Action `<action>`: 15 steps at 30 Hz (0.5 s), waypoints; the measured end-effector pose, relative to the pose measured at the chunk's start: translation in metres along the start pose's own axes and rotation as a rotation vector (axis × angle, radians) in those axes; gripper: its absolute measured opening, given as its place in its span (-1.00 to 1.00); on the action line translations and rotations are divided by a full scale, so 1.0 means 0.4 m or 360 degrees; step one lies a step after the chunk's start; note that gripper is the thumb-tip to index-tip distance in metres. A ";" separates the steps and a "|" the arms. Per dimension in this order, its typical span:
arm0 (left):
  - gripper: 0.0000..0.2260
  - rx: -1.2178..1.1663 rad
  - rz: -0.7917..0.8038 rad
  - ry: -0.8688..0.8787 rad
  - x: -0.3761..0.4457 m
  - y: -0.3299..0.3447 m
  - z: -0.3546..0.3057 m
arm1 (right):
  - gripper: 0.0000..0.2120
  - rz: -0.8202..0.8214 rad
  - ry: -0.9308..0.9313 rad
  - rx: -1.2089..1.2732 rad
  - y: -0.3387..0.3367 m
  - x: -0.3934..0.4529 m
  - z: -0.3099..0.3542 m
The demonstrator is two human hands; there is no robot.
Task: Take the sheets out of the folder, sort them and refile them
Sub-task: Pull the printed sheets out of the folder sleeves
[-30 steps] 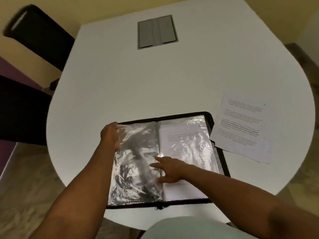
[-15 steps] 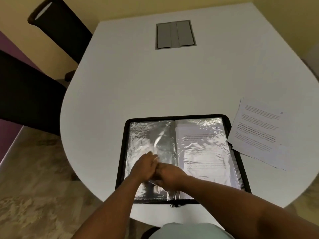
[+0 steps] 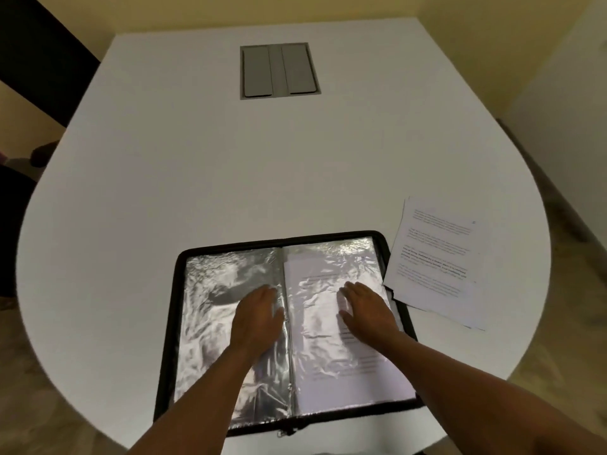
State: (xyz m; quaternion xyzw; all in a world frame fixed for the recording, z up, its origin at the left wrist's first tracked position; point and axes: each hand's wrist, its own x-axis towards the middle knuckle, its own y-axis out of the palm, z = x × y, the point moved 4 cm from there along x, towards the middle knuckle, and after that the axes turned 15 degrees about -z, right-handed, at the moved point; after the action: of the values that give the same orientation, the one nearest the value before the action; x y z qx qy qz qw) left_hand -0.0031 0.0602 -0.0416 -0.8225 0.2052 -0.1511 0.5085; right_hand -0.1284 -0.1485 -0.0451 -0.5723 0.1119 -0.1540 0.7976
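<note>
glossy crinkled plastic sleeves (image 3: 210, 300), matt white table (image 3: 230, 178)

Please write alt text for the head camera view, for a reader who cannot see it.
Both hands lie flat on an open black folder of clear sleeves: left hand on the left page, right hand on a sleeved printed sheet. Loose printed sheets lie to its right on the white table.
</note>
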 end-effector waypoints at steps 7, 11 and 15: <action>-0.50 -0.0053 0.0080 0.0093 0.107 0.073 -0.145 | -0.45 -0.0082 -0.0100 -0.0046 -0.052 0.119 -0.104; -0.49 0.0054 0.0120 0.0159 0.162 0.113 -0.171 | -0.37 -0.0027 -0.0026 -0.0016 -0.034 0.179 -0.130; -0.55 0.0234 -0.0053 0.0422 0.199 0.117 -0.189 | -0.42 -0.0131 -0.0178 -0.0125 -0.012 0.211 -0.131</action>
State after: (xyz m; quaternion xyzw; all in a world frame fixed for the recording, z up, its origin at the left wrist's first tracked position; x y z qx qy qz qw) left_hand 0.0230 -0.0561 -0.0477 -0.7592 0.2453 -0.2813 0.5332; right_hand -0.0691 -0.2275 -0.0573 -0.6150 0.0493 -0.1499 0.7726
